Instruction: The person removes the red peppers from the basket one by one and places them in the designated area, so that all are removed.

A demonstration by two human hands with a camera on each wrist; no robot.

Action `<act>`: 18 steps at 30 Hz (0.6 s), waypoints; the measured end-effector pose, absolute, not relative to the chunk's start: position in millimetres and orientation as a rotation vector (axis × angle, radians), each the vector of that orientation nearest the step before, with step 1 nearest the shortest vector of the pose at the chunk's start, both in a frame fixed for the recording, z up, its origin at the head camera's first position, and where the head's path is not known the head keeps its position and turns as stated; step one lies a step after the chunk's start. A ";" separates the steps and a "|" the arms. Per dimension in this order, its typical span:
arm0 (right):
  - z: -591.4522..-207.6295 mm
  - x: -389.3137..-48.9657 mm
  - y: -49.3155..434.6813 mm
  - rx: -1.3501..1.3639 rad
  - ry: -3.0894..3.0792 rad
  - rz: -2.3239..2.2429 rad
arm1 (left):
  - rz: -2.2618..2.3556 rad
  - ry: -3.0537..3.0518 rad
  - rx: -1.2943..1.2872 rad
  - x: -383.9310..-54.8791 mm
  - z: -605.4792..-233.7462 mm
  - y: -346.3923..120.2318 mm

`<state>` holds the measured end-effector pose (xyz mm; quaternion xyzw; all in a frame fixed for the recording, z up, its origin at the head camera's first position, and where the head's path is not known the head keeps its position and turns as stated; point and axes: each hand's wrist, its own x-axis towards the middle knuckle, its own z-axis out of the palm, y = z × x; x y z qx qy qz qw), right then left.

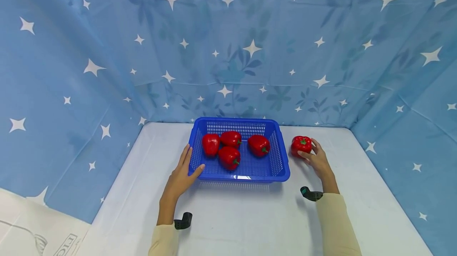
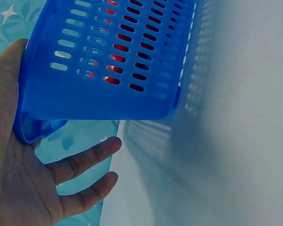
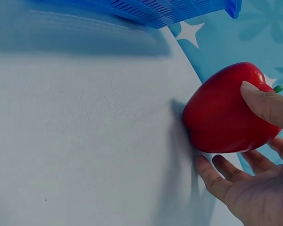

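A blue plastic basket [image 1: 242, 178] with slotted walls stands on the white table, holding several red bell peppers [image 1: 229, 157]. At its front left corner is my left hand [image 1: 180, 177], thumb over the front rim and fingers extended along the left side. The left wrist view has two of its fingers held straight, off the basket wall [image 2: 99, 101]. Right of the basket, my right hand [image 1: 319, 162] holds another red bell pepper [image 1: 300, 145] between thumb and fingers. This pepper is upright, green stem up, its base at or just above the table; I cannot tell which.
Blue curtains [image 1: 232, 49] with white stars hang behind the table [image 1: 246, 220] and on both sides. A pale printed cloth [image 1: 39, 224] lies at the lower left. Each wrist carries a black strap device [image 1: 183, 221].
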<state>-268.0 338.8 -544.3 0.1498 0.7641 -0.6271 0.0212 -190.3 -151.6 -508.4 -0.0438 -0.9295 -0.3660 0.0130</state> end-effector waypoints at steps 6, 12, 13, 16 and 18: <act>-531.6 -263.0 331.5 0.516 2.345 -1.956 | -1.129 -2.895 -0.141 -190.2 -507.8 -152.1; -534.8 -260.2 332.3 0.538 2.299 -1.981 | -1.124 -2.899 -0.132 -190.3 -507.8 -151.7; -536.0 -260.0 333.0 0.535 2.293 -1.989 | -1.123 -2.899 -0.131 -190.1 -508.0 -151.6; -541.3 -261.3 335.3 0.534 2.277 -2.020 | -1.125 -2.892 -0.135 -190.0 -508.1 -151.5; -543.9 -261.7 336.6 0.517 2.276 -2.033 | -1.127 -2.889 -0.133 -189.9 -508.2 -151.5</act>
